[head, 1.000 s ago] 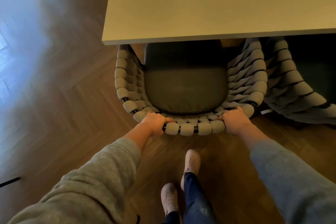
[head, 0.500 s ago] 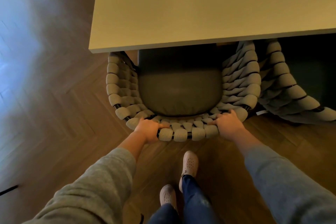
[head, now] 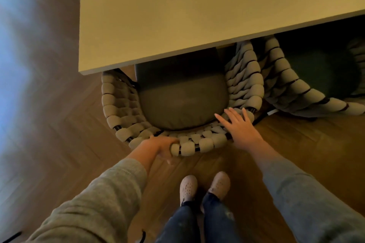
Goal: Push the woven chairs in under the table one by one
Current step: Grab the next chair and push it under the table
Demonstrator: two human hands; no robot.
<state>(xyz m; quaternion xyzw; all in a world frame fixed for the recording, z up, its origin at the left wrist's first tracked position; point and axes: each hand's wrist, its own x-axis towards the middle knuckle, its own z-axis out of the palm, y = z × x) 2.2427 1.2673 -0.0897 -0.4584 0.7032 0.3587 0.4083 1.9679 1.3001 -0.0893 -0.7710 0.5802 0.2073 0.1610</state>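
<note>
A woven chair (head: 118, 104) with thick grey rope sides and a dark green seat cushion (head: 181, 102) stands partly under the pale table (head: 197, 10), its front hidden by the tabletop. My left hand (head: 160, 147) is curled around the chair's back rim at lower left. Fingers spread, my right hand (head: 240, 127) hovers flat over the rim's right part, and I cannot tell if it touches. A second woven chair (head: 292, 89) sits to the right, mostly under the table.
Dark herringbone wood floor (head: 59, 134) surrounds the chairs. My two feet in pale perforated shoes (head: 205, 186) stand just behind the chair. The table's left corner (head: 83, 71) overhangs the chair's left arm. A thin dark object lies at the far lower left floor.
My right hand has let go of the chair's rim and opened its fingers. The chair sits slightly further under the table, and my feet have come together behind it.
</note>
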